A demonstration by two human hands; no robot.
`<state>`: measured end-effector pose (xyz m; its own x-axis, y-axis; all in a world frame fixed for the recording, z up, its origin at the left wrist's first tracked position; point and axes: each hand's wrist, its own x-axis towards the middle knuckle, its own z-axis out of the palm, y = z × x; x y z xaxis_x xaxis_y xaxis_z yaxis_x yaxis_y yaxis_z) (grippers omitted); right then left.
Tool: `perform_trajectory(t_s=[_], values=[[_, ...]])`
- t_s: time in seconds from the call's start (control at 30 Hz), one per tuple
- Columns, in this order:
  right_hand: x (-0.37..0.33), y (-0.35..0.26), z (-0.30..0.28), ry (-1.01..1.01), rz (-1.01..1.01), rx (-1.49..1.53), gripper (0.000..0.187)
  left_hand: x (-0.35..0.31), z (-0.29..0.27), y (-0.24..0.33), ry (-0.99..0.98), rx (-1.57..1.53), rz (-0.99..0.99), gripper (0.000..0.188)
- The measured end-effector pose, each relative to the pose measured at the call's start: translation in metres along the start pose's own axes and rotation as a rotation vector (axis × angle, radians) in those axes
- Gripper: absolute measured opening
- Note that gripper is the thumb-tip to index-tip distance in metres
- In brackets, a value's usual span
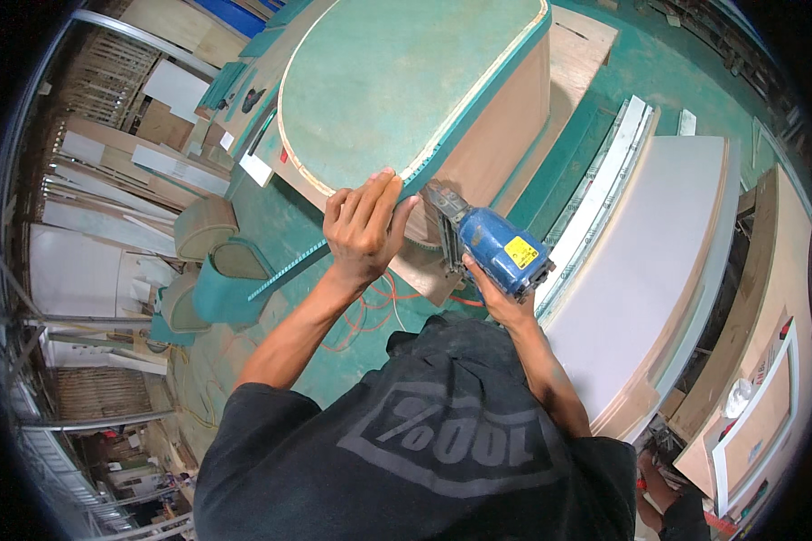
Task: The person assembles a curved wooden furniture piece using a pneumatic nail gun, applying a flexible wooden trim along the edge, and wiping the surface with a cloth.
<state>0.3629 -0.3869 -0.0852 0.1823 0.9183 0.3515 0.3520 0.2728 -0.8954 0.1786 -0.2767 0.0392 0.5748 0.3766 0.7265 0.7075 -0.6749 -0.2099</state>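
Note:
A large wooden piece with a rounded green top (406, 99) and pale plywood sides fills the upper middle. Along its rim runs a teal edging strip (478, 113), and a loose length of strip (289, 270) with white marks trails away to the lower left. My left hand (365, 225) is closed over the near corner of the rim, fingers together, pinching the strip against it. In my right hand (508, 305) is a blue air nailer (505, 243) with a yellow label. Its nose points at the side of the piece just right of my left fingers; whether it touches cannot be made out.
Teal-covered curved parts (230, 279) stand on the floor at left. An orange hose (365, 311) lies below the piece. Long curved white panels (645, 279) flank my right arm, with a white frame (758, 424) beyond. Boards (108, 212) are stacked at far left.

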Motion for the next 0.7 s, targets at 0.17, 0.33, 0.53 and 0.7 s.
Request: perform_trajectory(t_s=[0.17,0.33,0.53,0.7], values=[[-0.001,-0.008,0.003,0.129,-0.199,-0.097,0.018,-0.003,-0.009,0.001,-0.053,0.054,-0.001,0.038],[-0.012,0.021,0.012,0.114,-0.403,-0.390,0.020,-0.011,-0.012,-0.013,-0.088,0.020,0.084,0.040],[-0.023,0.041,0.028,0.123,-0.307,-0.302,0.031,-0.012,-0.005,-0.021,-0.053,-0.066,0.112,0.043],[-0.023,0.028,0.030,0.105,-0.366,-0.376,0.035,-0.009,-0.006,-0.024,-0.066,-0.143,0.083,0.042]])
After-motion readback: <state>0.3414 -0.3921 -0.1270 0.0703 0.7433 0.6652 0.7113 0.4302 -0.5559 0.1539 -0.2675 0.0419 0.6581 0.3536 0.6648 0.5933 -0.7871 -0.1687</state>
